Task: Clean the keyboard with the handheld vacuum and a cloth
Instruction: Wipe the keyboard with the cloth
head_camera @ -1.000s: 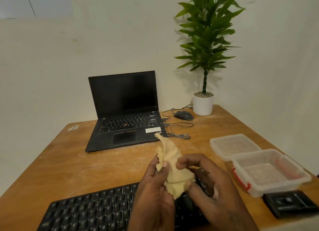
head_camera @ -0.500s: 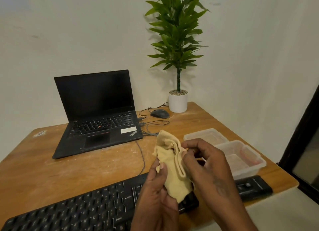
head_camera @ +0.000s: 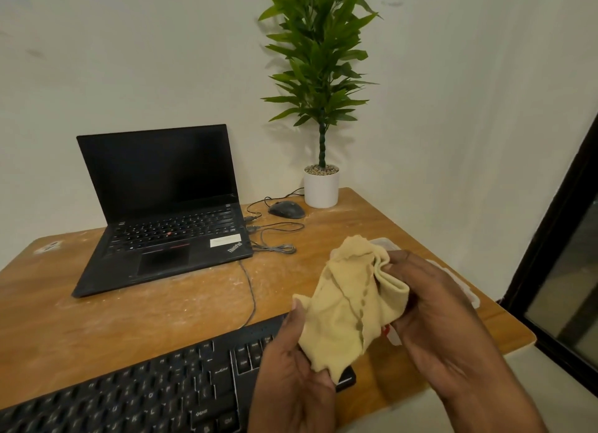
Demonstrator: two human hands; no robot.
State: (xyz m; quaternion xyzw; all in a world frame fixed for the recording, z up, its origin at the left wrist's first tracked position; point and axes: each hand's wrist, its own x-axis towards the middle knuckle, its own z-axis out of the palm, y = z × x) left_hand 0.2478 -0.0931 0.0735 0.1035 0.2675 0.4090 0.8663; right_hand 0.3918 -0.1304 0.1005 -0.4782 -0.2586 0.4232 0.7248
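Observation:
A crumpled yellow cloth (head_camera: 352, 306) is held in the air between both hands, above the right end of the black keyboard (head_camera: 155, 387). My left hand (head_camera: 288, 368) grips the cloth's lower edge from below. My right hand (head_camera: 433, 309) pinches its folded upper right side. The keyboard lies along the desk's near edge, its right end hidden behind my hands. No handheld vacuum is in view.
An open black laptop (head_camera: 161, 212) sits at the back of the wooden desk (head_camera: 129, 319), with a wired mouse (head_camera: 286, 210) and coiled cable to its right. A potted plant (head_camera: 321, 186) stands at the back corner. A clear plastic container (head_camera: 462, 287) peeks out behind my right hand.
The view has swung right and down. My hands have spread the cloth wider, and they now cover most of the plastic containers and the black object by the desk's right edge.

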